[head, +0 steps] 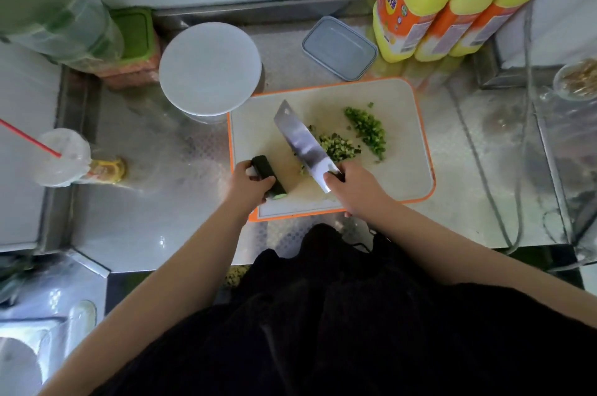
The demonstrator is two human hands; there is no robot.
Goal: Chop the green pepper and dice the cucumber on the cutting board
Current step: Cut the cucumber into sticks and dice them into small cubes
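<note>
A white cutting board (400, 124) with an orange rim lies on the steel counter. My left hand (250, 184) grips a dark green cucumber piece (265, 169) at the board's near left corner, its cut end towards me. My right hand (353, 188) holds the handle of a cleaver (302, 142) whose blade slants up and left over the board. Just right of the blade lies a heap of diced cucumber (339, 148). Further right lies a strip of chopped green pepper (368, 130).
A round white lid (210, 69) on a container touches the board's far left corner. A grey lidded box (339, 48) and three yellow oil jugs (452, 1) stand behind. A plastic cup with a red straw (63, 156) is at left. Cables (484, 176) run at right.
</note>
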